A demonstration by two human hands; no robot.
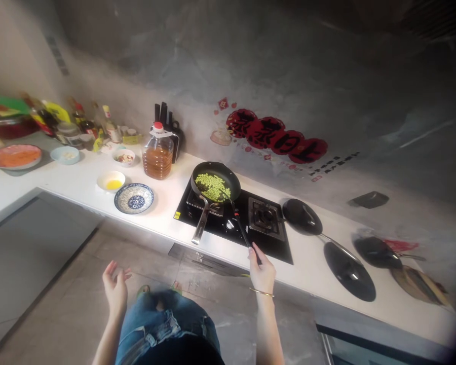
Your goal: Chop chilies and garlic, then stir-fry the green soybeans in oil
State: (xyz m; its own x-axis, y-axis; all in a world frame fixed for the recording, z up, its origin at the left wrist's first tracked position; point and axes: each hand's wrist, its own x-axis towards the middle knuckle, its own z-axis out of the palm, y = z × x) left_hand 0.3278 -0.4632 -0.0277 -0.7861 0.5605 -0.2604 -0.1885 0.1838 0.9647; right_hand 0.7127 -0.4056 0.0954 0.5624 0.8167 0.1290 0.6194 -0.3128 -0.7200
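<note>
My right hand (262, 268) is closed around the black handle of a spatula (241, 223). The far end of that spatula reaches into a black frying pan (233, 183) on the left burner, and its blade is hard to make out. Green peas (213, 186) are spread over the pan's bottom. The pan's own handle (200, 227) points toward me over the counter edge, with no hand on it. Away from the counter, my left hand (116, 284) hangs in the air over the floor, fingers loosely curled and apart, holding nothing.
Left of the stove (285, 248) stand a patterned plate (134, 198), a bowl of yellow liquid (111, 181) and a large oil jug (158, 157). Farther left are bottles, bowls and a plate of orange food (15, 156). Lids (349, 271) and a small pan (378, 252) lie to the right.
</note>
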